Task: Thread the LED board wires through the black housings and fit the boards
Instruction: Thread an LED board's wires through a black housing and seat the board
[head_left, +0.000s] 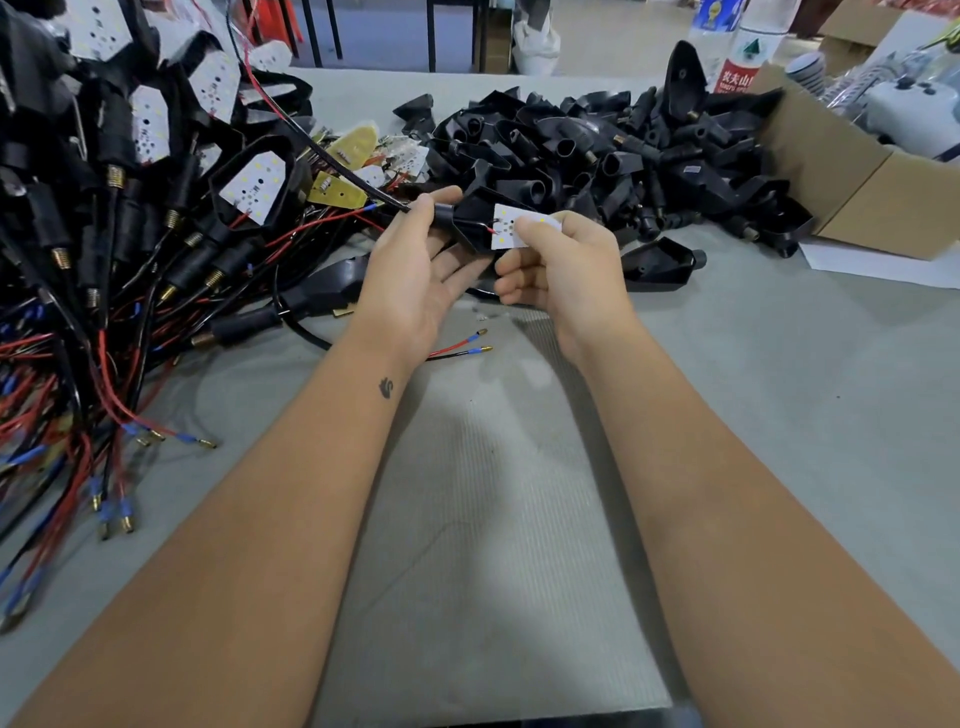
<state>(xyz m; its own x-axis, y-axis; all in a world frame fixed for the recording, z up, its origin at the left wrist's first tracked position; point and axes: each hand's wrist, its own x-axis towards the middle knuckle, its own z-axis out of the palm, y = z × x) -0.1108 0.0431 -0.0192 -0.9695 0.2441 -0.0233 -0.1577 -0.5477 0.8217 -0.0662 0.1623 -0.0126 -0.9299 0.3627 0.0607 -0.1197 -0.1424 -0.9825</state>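
Above the table's middle my left hand (415, 265) holds a black housing (470, 218) by its narrow neck, thumb on top and palm turned up beneath it. My right hand (561, 265) pinches a white LED board (505, 228) at the housing's open mouth. A short red wire runs from the board into the housing. A black sleeved cable (332, 156) leaves the neck toward the upper left. Two wire ends with blue sleeves and brass tips (475, 344) lie on the mat below my hands.
A heap of fitted housings with red and black wires (130, 249) fills the left. Loose yellow and white boards (358, 156) lie behind it. A pile of empty black housings (597, 150) sits at the back, a cardboard box (852, 176) at right. One empty housing (660, 262) lies by my right hand.
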